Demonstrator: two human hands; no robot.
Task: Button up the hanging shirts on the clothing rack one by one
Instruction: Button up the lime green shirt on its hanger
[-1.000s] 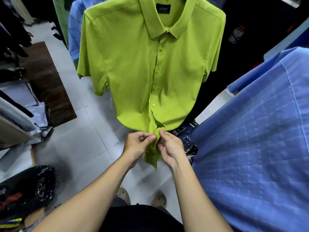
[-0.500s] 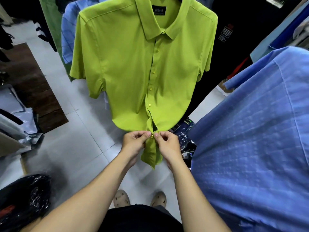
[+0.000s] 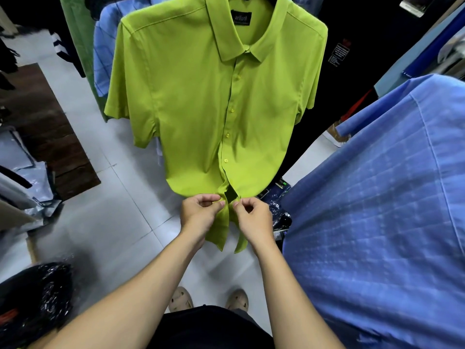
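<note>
The lime-green shirt [image 3: 201, 102] hangs directly above and ahead of both hands. The left hand [image 3: 198, 214] pinches one hem flap, the right hand [image 3: 254, 216] pinches the other, held slightly apart, probably to line up the lowest unfastened button. A blue shirt [image 3: 377, 210] hangs right of them.

The lime shirt [image 3: 191, 96] is smooth, matt cloth with small glossy plastic-looking buttons [image 3: 227, 135]. The blue shirt [image 3: 377, 210] beside it is cloth with a woven check texture. The floor [image 3: 120, 210] is pale tile with a dull sheen. A dark wood-grain panel [image 3: 50, 137] lies on it. Crinkled black plastic wrap [image 3: 47, 293] shines.
</note>
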